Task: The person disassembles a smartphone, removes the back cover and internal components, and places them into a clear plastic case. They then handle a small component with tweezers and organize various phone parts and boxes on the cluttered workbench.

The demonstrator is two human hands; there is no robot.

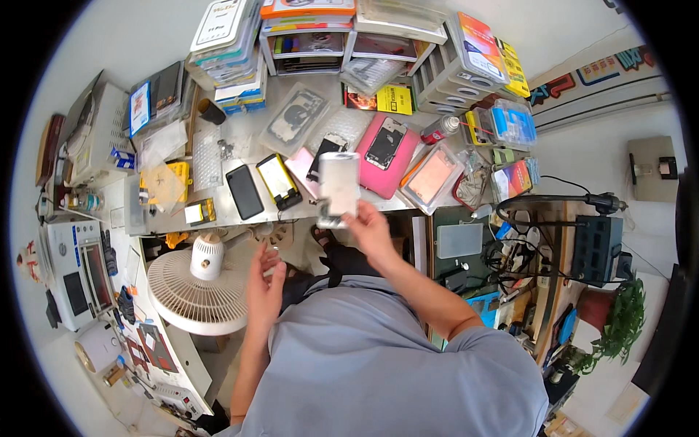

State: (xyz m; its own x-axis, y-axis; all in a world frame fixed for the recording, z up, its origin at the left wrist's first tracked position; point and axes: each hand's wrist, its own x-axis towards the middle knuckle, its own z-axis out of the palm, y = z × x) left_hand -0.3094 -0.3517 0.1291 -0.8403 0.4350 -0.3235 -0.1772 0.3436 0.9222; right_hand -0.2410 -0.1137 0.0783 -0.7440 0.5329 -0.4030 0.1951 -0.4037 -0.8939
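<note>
I can see the right hand (370,227) pinching a thin pale panel (339,182) near its lower end; the panel is held up over the front edge of the bench (226,211). The left hand (264,284) has its fingers loosely spread, with nothing in them, near the white fan (196,288). In my opinion, a light grip only on the edges, with the left hand supporting too, would bend it less.

Dark print marks a yellow packet (394,100), and coloured characters a wall sign (598,71).
</note>
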